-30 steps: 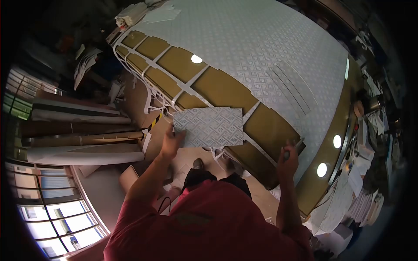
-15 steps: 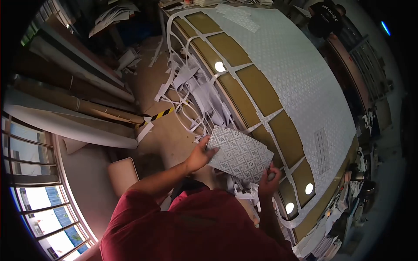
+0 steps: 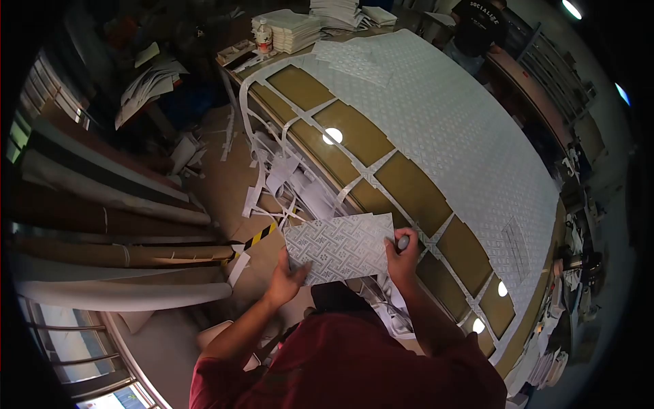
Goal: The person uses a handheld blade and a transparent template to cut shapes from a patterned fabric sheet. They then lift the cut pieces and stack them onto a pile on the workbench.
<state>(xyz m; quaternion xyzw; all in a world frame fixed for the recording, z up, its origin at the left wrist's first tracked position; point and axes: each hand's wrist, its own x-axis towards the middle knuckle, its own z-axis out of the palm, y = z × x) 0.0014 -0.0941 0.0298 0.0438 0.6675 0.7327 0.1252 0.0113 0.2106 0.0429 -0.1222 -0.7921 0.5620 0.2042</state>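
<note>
Held in front of my body is a patterned sheet [image 3: 340,249], silvery grey with an interlocking key-like print, cut to a rough rectangle. My left hand [image 3: 285,278] grips its left end, the thumb lying over the face. At the opposite end, my right hand [image 3: 403,259] pinches the edge and also keeps a tool with a rounded grey end [image 3: 403,242] in its fist; the rest of that tool is hidden. Beyond lies a large sheet of similar print [image 3: 456,129] on the table, its near side cut into a lattice of strips [image 3: 368,172] around rectangular openings.
Offcut strips [image 3: 306,187] hang off the table's left edge. Long rolls [image 3: 122,255] lie at left beside a yellow-black striped bar [image 3: 261,236]. Paper stacks [image 3: 289,31] and a bottle [image 3: 263,35] stand at the far end. A person in a black shirt [image 3: 480,27] is at the back right.
The patterned sheet has turned to lie more level across my front, with both hands still on it. My head view has shifted, showing more of the table's far end.
</note>
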